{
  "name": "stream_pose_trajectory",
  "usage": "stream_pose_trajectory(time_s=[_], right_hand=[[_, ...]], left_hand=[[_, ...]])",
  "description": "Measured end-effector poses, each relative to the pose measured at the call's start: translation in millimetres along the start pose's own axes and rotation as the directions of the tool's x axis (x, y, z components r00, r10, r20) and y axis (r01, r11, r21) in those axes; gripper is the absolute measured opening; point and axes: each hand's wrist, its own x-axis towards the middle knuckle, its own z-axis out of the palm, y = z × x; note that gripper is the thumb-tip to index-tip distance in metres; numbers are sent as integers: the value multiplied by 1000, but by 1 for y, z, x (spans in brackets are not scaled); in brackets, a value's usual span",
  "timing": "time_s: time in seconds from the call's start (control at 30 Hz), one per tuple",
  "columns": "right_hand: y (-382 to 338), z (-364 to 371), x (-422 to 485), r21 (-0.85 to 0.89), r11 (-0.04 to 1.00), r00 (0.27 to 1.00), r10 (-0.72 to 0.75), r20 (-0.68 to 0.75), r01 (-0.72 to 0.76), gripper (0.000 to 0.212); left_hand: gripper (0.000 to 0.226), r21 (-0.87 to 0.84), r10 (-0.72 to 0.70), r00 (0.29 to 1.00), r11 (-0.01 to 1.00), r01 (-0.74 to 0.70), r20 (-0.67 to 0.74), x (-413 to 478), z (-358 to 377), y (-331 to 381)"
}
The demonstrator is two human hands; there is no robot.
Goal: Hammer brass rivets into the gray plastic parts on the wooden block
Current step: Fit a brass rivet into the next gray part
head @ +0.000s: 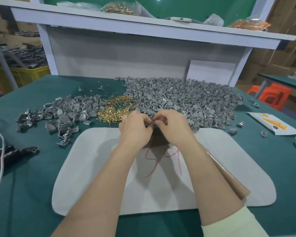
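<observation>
1. Forearms reach out from the bottom edge, the right one in a cream sleeve, and meet over the green-covered desk.
2. Under them a white mat with a red scrawl lies on the desk.
3. Beyond my hands to the right sits the big heap of gray plastic parts. A looser, smaller heap spreads to the left.
4. Between the two heaps, just past my left hand, lies the pile of brass rivets.
5. At the mat's far edge stands the wooden block, mostly hidden under my hands, with only a dark brown side showing.
6. My left hand and right hand have curled fingers, and their tips meet to pinch one gray part just above the block.
   - I cannot tell whether a rivet is already seated in it.
   - If it sits crooked, I judge a blow would bend it or kick the part off the block.
   - A dropped rivet would vanish among the others.
   - Fingertips this close to the part risk being struck.
7. Only a sliver of the pinched part shows: small, matte gray and thin-walled, like the curved shells in the heaps.
</observation>
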Motion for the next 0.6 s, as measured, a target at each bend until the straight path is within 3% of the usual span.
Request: stream_pose_trajectory(time_s=[0.6], right_hand=[[3, 5, 3, -48, 999, 999, -9, -35, 7, 6]], left_hand=[[15, -13, -2, 1000, 1000, 2, 8, 1, 2, 0]])
